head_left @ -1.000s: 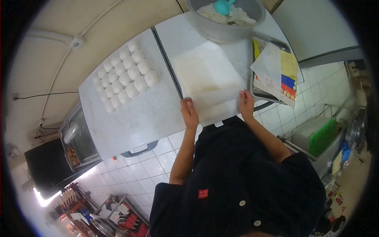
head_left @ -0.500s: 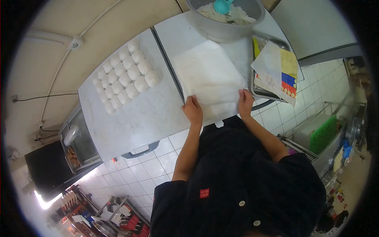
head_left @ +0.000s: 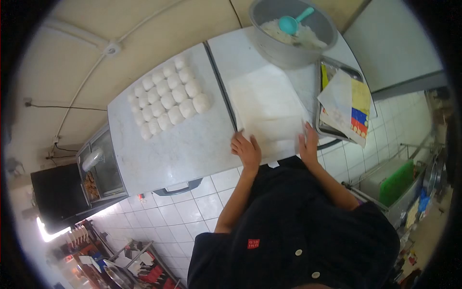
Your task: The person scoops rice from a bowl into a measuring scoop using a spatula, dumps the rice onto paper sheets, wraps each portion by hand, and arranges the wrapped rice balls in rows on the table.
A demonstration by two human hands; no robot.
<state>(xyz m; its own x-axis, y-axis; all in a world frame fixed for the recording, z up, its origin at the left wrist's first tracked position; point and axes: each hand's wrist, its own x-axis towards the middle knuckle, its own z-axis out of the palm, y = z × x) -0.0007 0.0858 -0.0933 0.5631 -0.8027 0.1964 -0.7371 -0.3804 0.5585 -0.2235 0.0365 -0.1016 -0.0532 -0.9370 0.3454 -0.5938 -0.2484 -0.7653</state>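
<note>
White rectangular paper sheets (head_left: pixel 270 103), count unclear, lie between two hands.
Left hand (head_left: pixel 247 149), right hand (head_left: pixel 308 146): fingers parted at near corners. About twenty-four white round balls (head_left: pixel 168 100); one grey round bowl (head_left: pixel 288 54).

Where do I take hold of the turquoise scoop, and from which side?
By its handle, probably with the right hand from above and right: the cup rests on white contents in the grey bowl, while the handle points away toward the far right.
</note>
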